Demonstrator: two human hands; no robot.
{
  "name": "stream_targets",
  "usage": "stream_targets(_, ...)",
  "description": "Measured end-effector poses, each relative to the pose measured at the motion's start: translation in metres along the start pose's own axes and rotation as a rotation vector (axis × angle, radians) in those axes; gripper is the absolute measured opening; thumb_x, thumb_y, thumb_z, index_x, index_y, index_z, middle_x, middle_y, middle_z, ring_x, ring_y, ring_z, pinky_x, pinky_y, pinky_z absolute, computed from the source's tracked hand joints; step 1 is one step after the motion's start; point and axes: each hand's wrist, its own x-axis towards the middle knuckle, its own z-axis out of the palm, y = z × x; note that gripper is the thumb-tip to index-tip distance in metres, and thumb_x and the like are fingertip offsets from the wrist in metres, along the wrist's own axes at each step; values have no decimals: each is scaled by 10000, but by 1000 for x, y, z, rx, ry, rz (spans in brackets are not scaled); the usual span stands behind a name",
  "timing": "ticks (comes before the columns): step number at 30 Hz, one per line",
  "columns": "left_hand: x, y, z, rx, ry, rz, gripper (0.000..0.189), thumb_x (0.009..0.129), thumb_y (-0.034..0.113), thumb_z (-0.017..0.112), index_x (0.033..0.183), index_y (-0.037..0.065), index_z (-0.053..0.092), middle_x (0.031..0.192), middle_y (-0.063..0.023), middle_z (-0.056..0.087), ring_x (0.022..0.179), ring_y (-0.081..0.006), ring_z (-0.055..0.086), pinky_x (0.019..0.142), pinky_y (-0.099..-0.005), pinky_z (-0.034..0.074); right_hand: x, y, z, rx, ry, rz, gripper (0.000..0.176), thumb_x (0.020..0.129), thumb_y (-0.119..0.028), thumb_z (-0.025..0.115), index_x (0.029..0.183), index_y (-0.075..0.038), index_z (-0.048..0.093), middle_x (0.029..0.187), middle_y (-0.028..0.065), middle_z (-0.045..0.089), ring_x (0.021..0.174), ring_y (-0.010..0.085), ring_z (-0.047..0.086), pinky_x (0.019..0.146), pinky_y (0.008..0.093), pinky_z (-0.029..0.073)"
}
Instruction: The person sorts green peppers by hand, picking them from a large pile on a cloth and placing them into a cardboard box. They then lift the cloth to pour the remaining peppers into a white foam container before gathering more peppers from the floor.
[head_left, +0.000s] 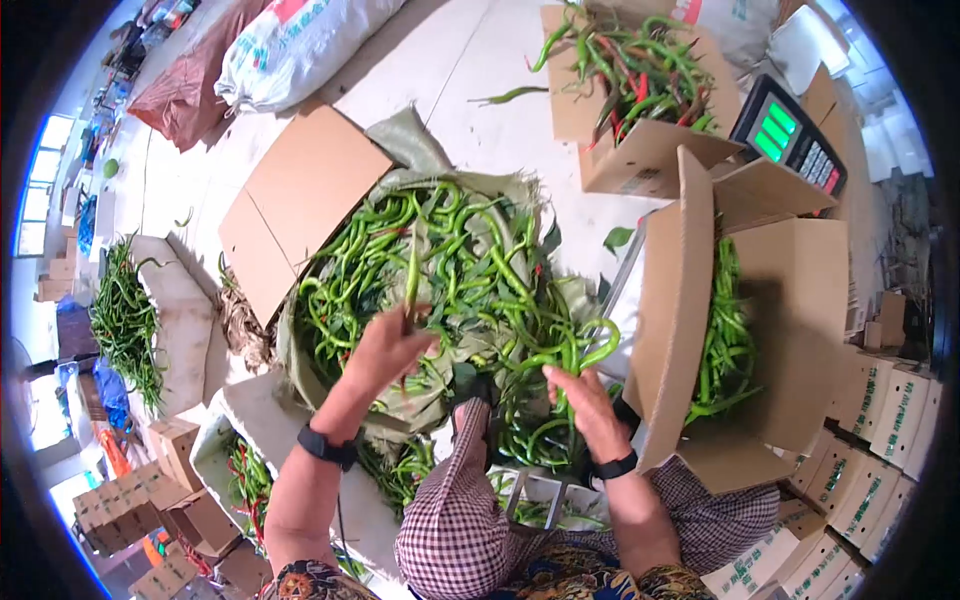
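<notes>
My left hand (390, 350), slightly smeared by motion, is over the middle of a heap of long green chili peppers (345, 265) in an opened woven sack (288, 345). Its fingers close around the lower end of a pale green chili pepper (412, 268), which points away from me. At the heap's right edge, my right hand (585, 400) grips a few curved green chili peppers (600, 345), thumb on top. Beside that hand stands an open cardboard box (665, 330), partly filled with green chili peppers (728, 345).
Another box (640, 160) at the back right holds mixed red and green peppers, near a scale with a lit green display (775, 130). A cardboard sheet (300, 190) leans at the sack's left. Full white sacks (300, 50) lie behind; stacked cartons (860, 480) stand at right.
</notes>
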Motion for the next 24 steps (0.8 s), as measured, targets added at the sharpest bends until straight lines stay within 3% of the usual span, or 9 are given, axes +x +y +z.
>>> stream_targets(2,23,79,-3,-209,-51,120,509,914,177,623,1331,-62,454,773,-8,611,567,-58,502,491,-216,394,-7,0,6,45,-14,-20,206,870,-261,678,823,-68,624,682,-15,561,634,97,522,587,270,416)
stream_targets(4,36,148,0,-511,-82,412,661,937,264,624,1416,-84,330,1149,-153,605,907,-183,637,806,-286,520,-2,14,9,108,43,39,194,865,-256,679,857,-65,651,709,-6,576,665,109,533,640,286,423)
stream_targets(5,41,166,0,-628,-50,575,728,946,328,606,1439,-94,276,1299,-209,531,1082,-267,608,956,-354,481,0,19,4,35,49,10,168,857,-225,684,885,-61,659,743,-1,597,681,111,545,646,281,430)
stream_targets(8,37,163,2,-599,153,559,695,953,386,579,1419,-73,345,1313,-176,540,1134,-253,578,941,-358,478,-8,6,11,100,84,12,155,827,-141,699,953,-55,672,841,15,652,728,121,588,666,272,461)
stream_targets(13,27,-31,33,-272,183,204,449,916,163,654,1298,-37,527,1186,-111,631,1027,-186,615,903,-314,486,-3,-7,18,285,10,71,213,839,-97,687,1035,-39,630,873,40,640,709,156,587,647,298,483)
stream_targets(14,28,-79,32,-210,255,131,439,899,156,659,1283,-26,544,1186,-130,642,1034,-195,623,890,-329,502,-1,-4,17,272,3,71,199,853,-102,673,1036,-42,621,868,50,634,711,167,587,651,305,483)
stream_targets(15,21,-110,19,-18,422,103,461,825,183,667,1241,1,586,1119,-212,668,990,-308,675,879,-377,524,1,-1,17,260,-12,91,199,853,-102,673,1036,-42,621,868,50,634,711,167,587,651,305,483)
stream_targets(18,32,-213,-29,195,813,95,512,782,181,711,1235,-14,575,1118,-235,642,1025,-373,633,899,-426,501,4,2,23,280,-100,139,166,879,-109,643,1028,-47,601,856,68,623,723,189,591,667,320,482)
stream_targets(24,74,-277,-79,406,816,-224,771,754,359,747,1397,96,412,1286,-198,549,1222,-396,465,958,-513,417,15,18,36,357,17,160,200,904,-88,599,1088,-12,578,835,79,595,740,211,566,697,372,491)
